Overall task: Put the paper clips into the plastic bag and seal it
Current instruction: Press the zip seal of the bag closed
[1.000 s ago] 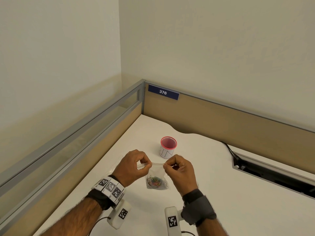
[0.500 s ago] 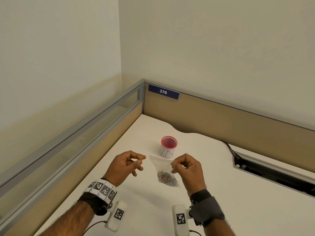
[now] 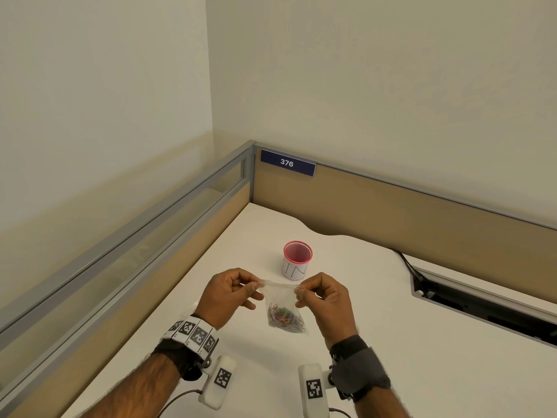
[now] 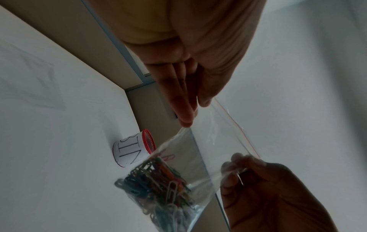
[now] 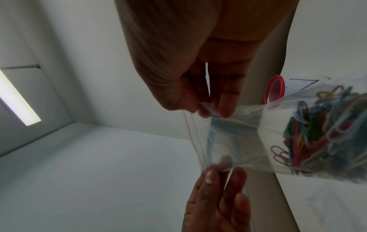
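A small clear plastic bag (image 3: pixel 281 300) hangs above the white desk (image 3: pixel 391 342), with several coloured paper clips (image 3: pixel 283 317) heaped in its bottom. My left hand (image 3: pixel 233 292) pinches the bag's top left corner and my right hand (image 3: pixel 324 297) pinches the top right corner, so the zip edge is stretched between them. In the left wrist view the bag (image 4: pixel 210 149) shows its red zip line, with the paper clips (image 4: pixel 158 186) below. In the right wrist view the thumb and fingers of my right hand (image 5: pixel 208 108) pinch the bag (image 5: pixel 238 141) at its strip, and the paper clips (image 5: pixel 321 128) sit at right.
A red mesh cup (image 3: pixel 297 260) with a white paper label stands on the desk just behind the bag. Another flat clear bag (image 4: pixel 33 78) lies on the desk at left. Tan partition walls (image 3: pixel 391 212) close the corner. A cable slot (image 3: pixel 482 306) opens at the right.
Half a second ago my right hand alone held the bag, tilted. My left hand has come back and pinched the top left corner, and the bag hangs straight again.
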Tool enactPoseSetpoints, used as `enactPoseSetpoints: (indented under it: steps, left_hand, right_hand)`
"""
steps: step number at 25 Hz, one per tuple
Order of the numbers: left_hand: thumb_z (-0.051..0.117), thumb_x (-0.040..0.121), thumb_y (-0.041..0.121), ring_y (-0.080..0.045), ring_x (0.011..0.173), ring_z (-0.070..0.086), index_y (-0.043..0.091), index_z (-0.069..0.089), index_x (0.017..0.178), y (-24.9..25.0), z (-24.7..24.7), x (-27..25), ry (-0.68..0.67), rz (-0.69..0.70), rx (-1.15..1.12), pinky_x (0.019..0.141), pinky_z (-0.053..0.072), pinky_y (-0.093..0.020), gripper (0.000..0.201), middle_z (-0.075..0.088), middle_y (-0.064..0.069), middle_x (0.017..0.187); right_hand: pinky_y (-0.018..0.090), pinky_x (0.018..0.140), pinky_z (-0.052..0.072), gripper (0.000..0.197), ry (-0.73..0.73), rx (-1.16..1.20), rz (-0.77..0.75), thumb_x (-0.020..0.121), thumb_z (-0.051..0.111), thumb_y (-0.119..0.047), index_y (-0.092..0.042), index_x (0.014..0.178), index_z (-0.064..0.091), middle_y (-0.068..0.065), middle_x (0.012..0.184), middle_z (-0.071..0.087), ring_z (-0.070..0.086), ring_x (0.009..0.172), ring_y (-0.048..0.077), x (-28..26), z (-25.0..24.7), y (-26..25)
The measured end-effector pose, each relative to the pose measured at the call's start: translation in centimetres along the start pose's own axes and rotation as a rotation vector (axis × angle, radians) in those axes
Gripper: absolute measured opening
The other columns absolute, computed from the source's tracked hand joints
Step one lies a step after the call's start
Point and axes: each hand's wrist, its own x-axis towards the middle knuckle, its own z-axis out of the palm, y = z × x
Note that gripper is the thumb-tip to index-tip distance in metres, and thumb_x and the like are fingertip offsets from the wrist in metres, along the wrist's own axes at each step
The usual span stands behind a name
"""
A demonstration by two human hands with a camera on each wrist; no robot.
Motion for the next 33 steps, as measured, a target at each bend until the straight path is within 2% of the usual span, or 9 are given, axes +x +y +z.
enactPoseSetpoints:
  steps: [5,8,11,13,15,17,21,24,33]
  left_hand:
    - [0.059,0.094,-0.005,-0.035,0.075,0.075,-0.001,0.064,0.09,0.7,0.3,-0.3,-0.031,0.012,0.003,0.051,0.057,-0.032,0.008,0.077,-0.012,0.1]
    - [0.058,0.093,-0.007,-0.034,0.073,0.075,-0.001,0.06,0.087,1.0,0.7,-0.3,-0.025,0.024,0.036,0.055,0.058,-0.035,0.009,0.077,-0.014,0.093]
    - [0.06,0.09,-0.006,-0.029,0.067,0.075,0.0,0.059,0.084,1.2,1.0,-0.4,0.007,0.034,0.12,0.055,0.058,-0.037,0.009,0.076,-0.013,0.083]
    - [0.062,0.087,-0.004,-0.025,0.064,0.075,0.003,0.06,0.082,1.3,1.0,-0.5,0.032,0.042,0.187,0.055,0.06,-0.039,0.009,0.076,-0.011,0.079]
    - [0.065,0.084,0.0,-0.024,0.063,0.075,0.008,0.061,0.079,1.4,1.1,-0.6,0.035,0.062,0.265,0.056,0.061,-0.041,0.01,0.075,-0.008,0.076]
    - [0.068,0.083,0.003,-0.025,0.06,0.073,0.01,0.063,0.078,1.4,1.1,-0.7,0.022,0.076,0.302,0.054,0.061,-0.041,0.009,0.072,-0.007,0.071]
    - [0.069,0.082,0.002,-0.02,0.057,0.072,0.006,0.064,0.08,1.7,0.9,-1.0,0.012,0.087,0.337,0.048,0.057,-0.031,0.008,0.07,-0.01,0.069]
    - [0.068,0.083,-0.001,-0.018,0.055,0.071,0.003,0.064,0.08,1.7,0.7,-1.2,0.007,0.077,0.314,0.048,0.056,-0.029,0.007,0.07,-0.008,0.066]
    - [0.068,0.084,0.001,-0.017,0.054,0.07,0.006,0.063,0.079,1.1,0.7,-1.6,0.007,0.074,0.324,0.051,0.058,-0.034,0.009,0.068,-0.008,0.062]
  right_hand:
    - [0.028,0.062,0.059,0.006,0.004,-0.01,0.019,0.08,0.066,0.002,-0.002,0.076,0.064,0.014,0.081,0.069,0.065,0.077,0.032,0.0,-0.4,0.5]
    - [0.029,0.068,0.058,0.007,0.013,-0.137,0.017,0.082,0.067,-0.006,-0.008,0.077,0.063,0.006,0.08,0.069,0.064,0.078,0.026,0.2,-0.4,1.0]
    - [0.019,0.073,0.052,0.006,-0.041,-0.309,-0.032,0.083,0.067,-0.016,-0.018,0.084,0.062,-0.006,0.086,0.067,0.061,0.082,0.008,0.0,0.3,0.8]
    - [0.011,0.074,0.048,0.01,-0.099,-0.392,-0.098,0.082,0.068,-0.02,-0.023,0.09,0.062,-0.012,0.092,0.064,0.059,0.087,0.002,-0.4,1.5,0.2]
    - [0.012,0.075,0.048,0.01,-0.137,-0.471,-0.156,0.083,0.067,-0.025,-0.024,0.092,0.063,-0.01,0.094,0.063,0.058,0.088,0.004,-0.7,3.1,-0.4]
    - [0.017,0.078,0.051,0.009,-0.134,-0.525,-0.188,0.084,0.065,-0.03,-0.024,0.091,0.064,-0.008,0.091,0.063,0.059,0.085,0.008,-0.8,4.6,-0.9]
    - [0.024,0.078,0.054,0.011,-0.096,-0.564,-0.176,0.085,0.063,-0.032,-0.022,0.088,0.066,-0.006,0.088,0.065,0.059,0.083,0.011,-0.4,5.7,-1.5]
    - [0.026,0.078,0.054,0.012,-0.101,-0.6,-0.174,0.084,0.063,-0.034,-0.022,0.086,0.065,-0.006,0.086,0.064,0.058,0.081,0.012,-0.3,5.9,-1.6]
    - [0.024,0.073,0.052,0.014,-0.14,-0.673,-0.18,0.082,0.065,-0.037,-0.024,0.082,0.06,-0.006,0.085,0.06,0.055,0.079,0.012,-0.4,5.9,-1.5]
